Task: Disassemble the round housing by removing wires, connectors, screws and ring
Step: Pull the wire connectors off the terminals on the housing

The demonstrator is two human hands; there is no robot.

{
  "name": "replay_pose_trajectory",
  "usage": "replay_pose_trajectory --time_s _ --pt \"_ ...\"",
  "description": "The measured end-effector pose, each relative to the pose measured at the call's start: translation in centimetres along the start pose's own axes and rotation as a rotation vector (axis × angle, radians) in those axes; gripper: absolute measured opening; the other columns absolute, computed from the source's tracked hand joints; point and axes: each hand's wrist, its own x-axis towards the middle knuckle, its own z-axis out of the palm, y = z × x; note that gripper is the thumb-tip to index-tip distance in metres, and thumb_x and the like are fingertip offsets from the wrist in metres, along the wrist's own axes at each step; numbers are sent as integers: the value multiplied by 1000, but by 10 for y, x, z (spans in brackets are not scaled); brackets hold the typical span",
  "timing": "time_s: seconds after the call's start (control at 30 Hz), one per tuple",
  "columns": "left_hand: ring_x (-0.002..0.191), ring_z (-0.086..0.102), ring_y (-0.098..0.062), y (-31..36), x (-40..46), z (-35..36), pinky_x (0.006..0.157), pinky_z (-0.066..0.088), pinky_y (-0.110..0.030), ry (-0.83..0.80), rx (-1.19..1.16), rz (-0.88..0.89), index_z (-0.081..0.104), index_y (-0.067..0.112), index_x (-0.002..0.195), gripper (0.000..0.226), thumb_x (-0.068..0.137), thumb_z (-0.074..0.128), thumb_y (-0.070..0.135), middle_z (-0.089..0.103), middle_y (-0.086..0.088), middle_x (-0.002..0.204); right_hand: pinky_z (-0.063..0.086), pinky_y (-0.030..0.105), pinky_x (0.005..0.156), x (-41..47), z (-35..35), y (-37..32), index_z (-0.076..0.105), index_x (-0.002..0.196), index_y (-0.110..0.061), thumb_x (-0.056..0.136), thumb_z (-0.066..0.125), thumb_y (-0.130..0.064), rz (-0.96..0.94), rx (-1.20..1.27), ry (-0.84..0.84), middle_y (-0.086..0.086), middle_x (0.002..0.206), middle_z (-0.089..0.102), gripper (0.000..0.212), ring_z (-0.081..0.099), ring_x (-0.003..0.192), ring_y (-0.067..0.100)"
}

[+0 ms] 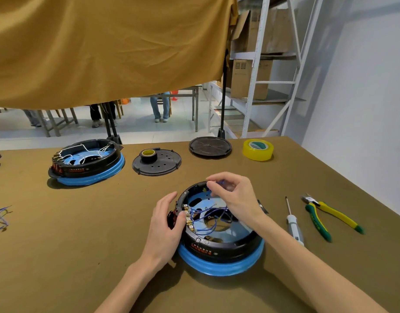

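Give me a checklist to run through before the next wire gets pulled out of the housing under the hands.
1. Round housing steadied: ok, left hand rests on its side by the connector block.
2. Blue wire gripped: ok, right hand pinches it at the far rim.
3. Wire's connector end freed: cannot tell.
4. Screwdriver and cutters at hand: ok, on the table right of the housing.
5. Remaining wires untangled: not ok, they cross inside.

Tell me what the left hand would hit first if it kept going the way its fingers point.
The left hand points up and slightly right along the housing's left rim. Straight on, it would probably graze that rim, then reach the black perforated disc beyond. Depth is unclear.
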Motion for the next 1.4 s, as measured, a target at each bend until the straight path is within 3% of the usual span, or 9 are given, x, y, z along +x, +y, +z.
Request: replay_pose_trajectory --time_s 0.17,0.27,0.43,0.57,0.8,0.9,1.1,1.2,1.4 --pt "135 50 0 2 11 3 115 46 -40 -96 -90 -15 50 30 148 46 105 58 18 52 16 145 53 23 60 11 -28 5 75 112 -8 99 61 -1 88 -39 71 9 75 65 20 63 55 14" --pt "132 53 -1 0 13 2 112 48 -40 -96 -127 -3 51 30 147 45 103 55 27 55 16 143 52 21 60 18 -59 22 64 126 -24 99 60 -3 124 -114 236 10 71 65 34 62 55 11" --pt "132 52 3 -3 16 3 111 48 -34 -99 -166 -4 51 31 148 43 106 54 22 56 18 144 47 31 81 40 -120 73 48 135 -10 93 70 -10 451 -373 473 15 110 67 48 61 90 21" --pt "134 54 -3 -5 16 3 113 48 -41 -108 -199 -40 50 32 150 48 106 54 12 56 16 146 48 30 80 44 -140 107 61 114 -12 91 73 -13 558 -565 329 13 117 69 25 65 93 20" --pt "133 56 -7 -4 16 2 111 50 -44 -117 -211 -55 50 34 149 49 106 54 12 57 14 146 45 43 103 42 -143 94 60 132 -21 101 59 -24 409 -965 202 12 134 59 31 57 117 28" --pt "129 58 -7 -4 16 3 109 52 -44 -113 -207 -53 51 34 147 47 106 53 11 58 12 144 50 39 98 34 -114 69 65 117 -21 101 57 -21 226 -768 220 7 120 61 18 59 104 17" --pt "128 58 -4 -1 11 3 107 52 -40 -99 -193 -50 51 34 147 47 106 53 11 57 16 142 49 33 72 19 -56 58 56 125 -21 101 55 -27 234 -789 -169 -1 106 64 25 62 87 15" --pt "124 54 6 -2 5 1 103 51 -28 -63 -130 -5 53 34 142 45 102 60 15 54 22 135 48 32 82 28 -58 57 62 126 -21 103 54 -21 213 -709 -190 -2 112 68 25 62 97 17" --pt "129 41 7 4 7 -3 101 32 -14 52 127 148 65 32 121 29 94 70 22 49 18 127 48 30 92 43 -57 58 74 111 -22 106 46 -46 282 -440 -169 -4 108 73 37 65 103 13"
